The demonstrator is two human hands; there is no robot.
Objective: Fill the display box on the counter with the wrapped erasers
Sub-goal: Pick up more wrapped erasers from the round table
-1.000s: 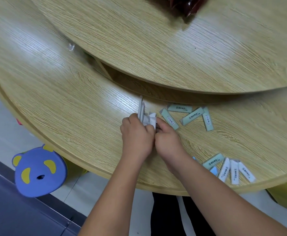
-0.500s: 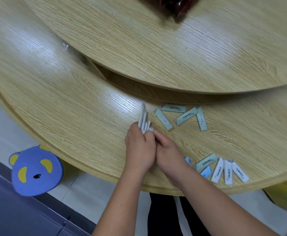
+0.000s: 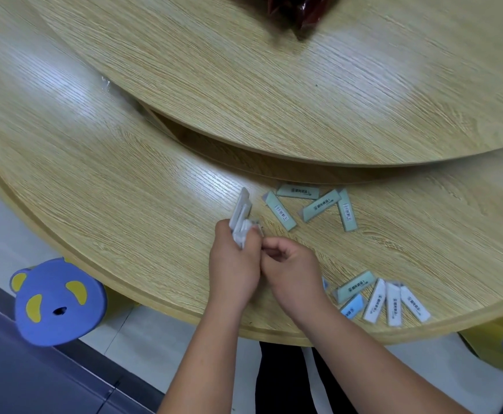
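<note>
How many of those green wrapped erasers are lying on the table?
5 green erasers: the first, second, third and fourth cluster farther out; the fifth lies nearer the person. The right hand may hide more.

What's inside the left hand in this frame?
The left hand grips a fanned bundle of pale flat pieces, seemingly wrapped erasers, whose upper ends stick out above the fist. Their lower ends and their exact count are hidden within it.

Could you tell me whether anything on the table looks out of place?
The wrapped erasers lie scattered at mixed angles: green ones below the raised turntable, mostly white ones at the table's near edge.
</note>
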